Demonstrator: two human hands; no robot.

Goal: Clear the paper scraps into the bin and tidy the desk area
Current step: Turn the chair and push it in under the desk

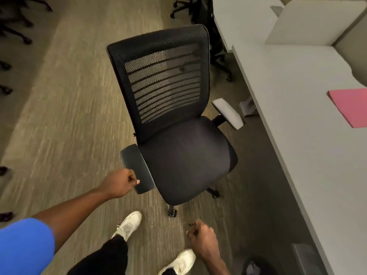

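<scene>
A black mesh-backed office chair [184, 155] stands on the carpet, turned at an angle to the grey desk [297, 135] on the right. My left hand [121, 182] grips the front end of the chair's near armrest [137, 167]. My right hand [202, 238] hangs low over the floor with fingers loosely curled and nothing in it. A pink folder [351, 107] lies on the desk at the right edge. A dark round bin [251, 267] shows partly at the bottom, beside the desk, with something pale inside. No loose paper scraps are visible.
White shoes [129, 225] mark my feet just in front of the chair's casters [172, 212]. Other chair bases stand along the left edge [6, 65] and at the top [182, 6]. A low partition [309, 22] rises at the desk's far end.
</scene>
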